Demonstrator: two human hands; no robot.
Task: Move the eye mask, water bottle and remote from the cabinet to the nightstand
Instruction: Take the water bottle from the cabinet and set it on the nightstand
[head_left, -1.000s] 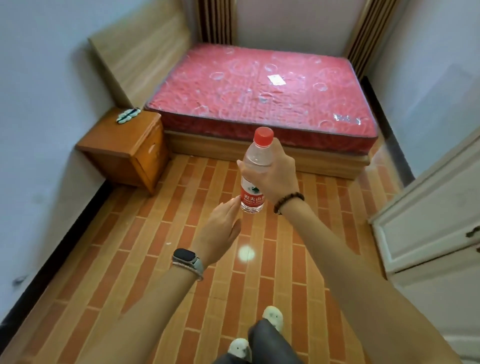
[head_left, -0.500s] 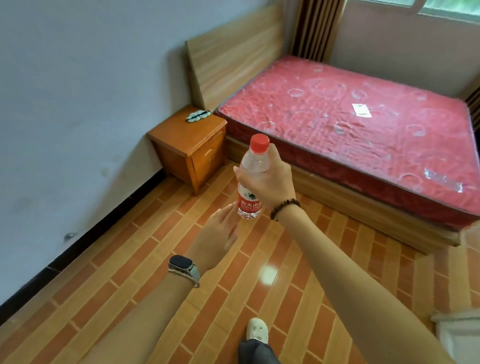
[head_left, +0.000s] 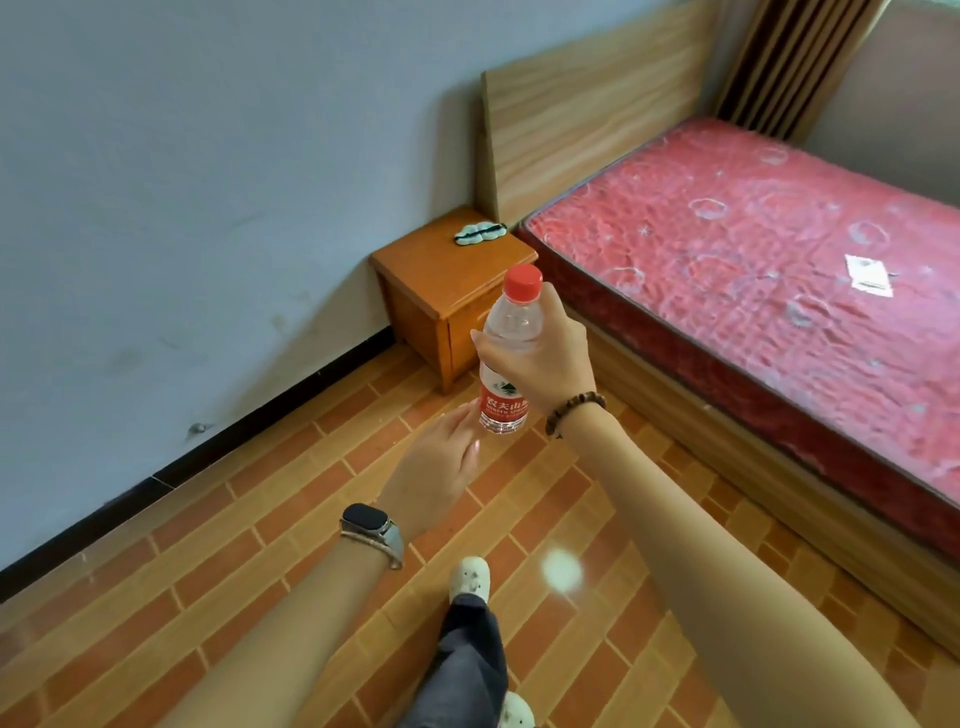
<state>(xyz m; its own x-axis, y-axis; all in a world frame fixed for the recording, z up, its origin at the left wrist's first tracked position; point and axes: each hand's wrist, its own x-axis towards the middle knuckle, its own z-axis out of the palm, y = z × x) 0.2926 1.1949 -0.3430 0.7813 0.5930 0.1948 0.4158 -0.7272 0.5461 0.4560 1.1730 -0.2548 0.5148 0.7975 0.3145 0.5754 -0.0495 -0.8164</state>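
Note:
My right hand (head_left: 540, 358) grips a clear water bottle (head_left: 506, 353) with a red cap and red label, held upright in mid-air in front of me. Just below and left of the bottle's base, my left hand (head_left: 436, 475) hovers with relaxed fingers and holds nothing. Beyond the bottle stands the orange wooden nightstand (head_left: 441, 275) against the wall. A green and black eye mask (head_left: 479, 232) lies on the nightstand's far edge. No remote or cabinet is in view.
A bed with a red plastic-wrapped mattress (head_left: 779, 270) and wooden headboard (head_left: 582, 119) fills the right side, beside the nightstand. A grey wall (head_left: 182, 208) runs along the left. Brick-pattern floor (head_left: 260, 545) lies between me and the nightstand; my slippered foot (head_left: 470, 577) steps forward.
The view has swung and closed in: the nightstand and bed are nearer and larger. My right hand still carries the bottle upright, with my left hand below it.

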